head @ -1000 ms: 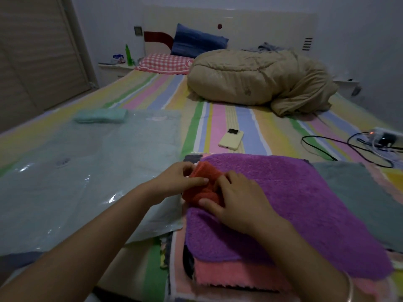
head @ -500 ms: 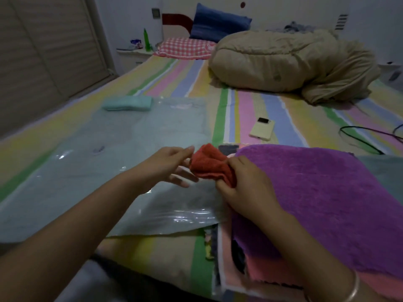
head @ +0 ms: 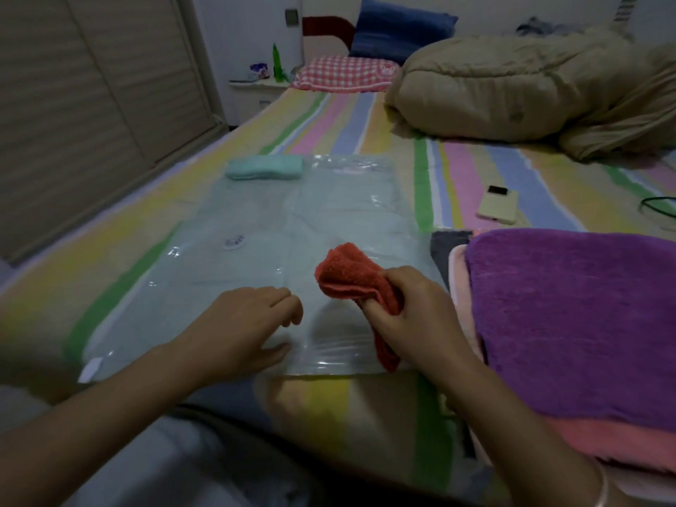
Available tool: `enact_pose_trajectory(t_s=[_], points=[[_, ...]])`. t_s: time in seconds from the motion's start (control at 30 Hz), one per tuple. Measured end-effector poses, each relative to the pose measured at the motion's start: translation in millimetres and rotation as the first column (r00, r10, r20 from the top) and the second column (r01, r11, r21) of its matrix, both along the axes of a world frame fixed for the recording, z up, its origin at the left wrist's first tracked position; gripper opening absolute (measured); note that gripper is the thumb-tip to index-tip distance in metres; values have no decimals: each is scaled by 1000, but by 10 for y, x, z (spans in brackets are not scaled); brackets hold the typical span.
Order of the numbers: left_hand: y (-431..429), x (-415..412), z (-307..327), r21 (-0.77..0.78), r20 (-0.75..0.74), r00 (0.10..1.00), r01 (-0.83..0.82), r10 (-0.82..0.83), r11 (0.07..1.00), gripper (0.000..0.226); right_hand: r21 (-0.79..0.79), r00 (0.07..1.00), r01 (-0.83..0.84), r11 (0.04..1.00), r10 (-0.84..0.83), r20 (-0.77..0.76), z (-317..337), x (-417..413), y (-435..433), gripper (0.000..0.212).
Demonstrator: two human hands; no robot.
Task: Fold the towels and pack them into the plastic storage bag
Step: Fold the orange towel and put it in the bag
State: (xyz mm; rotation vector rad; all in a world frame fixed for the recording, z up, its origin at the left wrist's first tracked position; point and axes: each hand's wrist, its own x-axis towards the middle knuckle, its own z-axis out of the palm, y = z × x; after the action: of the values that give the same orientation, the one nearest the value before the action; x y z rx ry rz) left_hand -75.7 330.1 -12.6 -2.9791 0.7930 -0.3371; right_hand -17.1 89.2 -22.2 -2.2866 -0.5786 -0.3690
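Observation:
A clear plastic storage bag lies flat on the striped bed, with a folded teal towel at its far left corner. My right hand grips a small folded red towel above the bag's near right part. My left hand hovers over the bag's near edge, fingers loosely curled and holding nothing. To the right a stack of towels sits with a purple towel on top and a pink towel below it.
A beige phone lies on the bed beyond the stack. A bundled tan duvet and pillows fill the far end. A black cable shows at the right edge. A wardrobe runs along the left.
My right hand carried the red towel left, off the purple stack and over the bag. My left hand let go of it and dropped toward the bag's near edge.

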Motion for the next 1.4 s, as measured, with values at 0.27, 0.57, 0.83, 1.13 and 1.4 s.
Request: enact_pose_trajectory(t_s=[0.27, 0.57, 0.83, 1.13, 1.4], points=[[-100, -39, -224, 33, 146, 989, -11, 6, 999, 27, 52, 999, -7, 999, 8, -36, -1, -139, 47, 12], [-54, -3, -94, -527, 78, 967, -165, 242, 834, 21, 76, 949, -308, 948, 300, 95, 151, -366, -34, 25], [65, 154, 217, -894, -291, 937, -338, 194, 293, 2, -384, 966, -234, 893, 257, 9, -230, -357, 103, 40], [-119, 85, 691, -861, -310, 950, -296, 35, 414, 6, -179, 935, 91, 980, -145, -322, 68, 97, 942, 27], [236, 629, 1309, -560, -764, 637, -573, -105, 598, 31, -434, 903, 427, 793, -346, 256, -486, 1494, 1562, 24]])
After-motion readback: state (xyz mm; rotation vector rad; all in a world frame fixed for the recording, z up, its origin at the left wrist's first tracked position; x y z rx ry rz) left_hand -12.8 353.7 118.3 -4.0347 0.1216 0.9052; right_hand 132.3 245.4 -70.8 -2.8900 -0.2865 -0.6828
